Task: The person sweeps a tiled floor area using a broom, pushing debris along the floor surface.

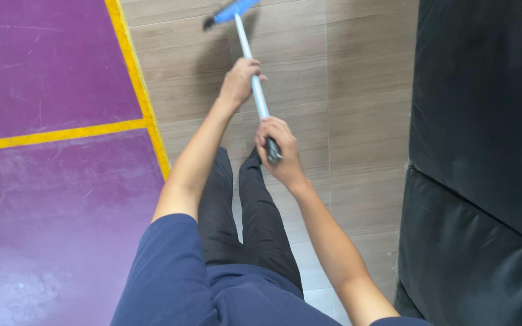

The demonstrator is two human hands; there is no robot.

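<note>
I hold a broom with a pale metal handle [248,45] and a blue head [232,10] at the top edge of the head view. My left hand [240,79] grips the handle partway down. My right hand [279,151] is closed around the black end grip [273,149] nearer my body. The broom head rests on the grey-brown tiled floor [357,90] ahead of me. My legs in dark trousers [243,211] stand below the hands.
A purple mat [49,181] with yellow border lines [134,66] covers the floor on the left. A black padded block [484,151] rises along the right side. Tiled floor runs between them.
</note>
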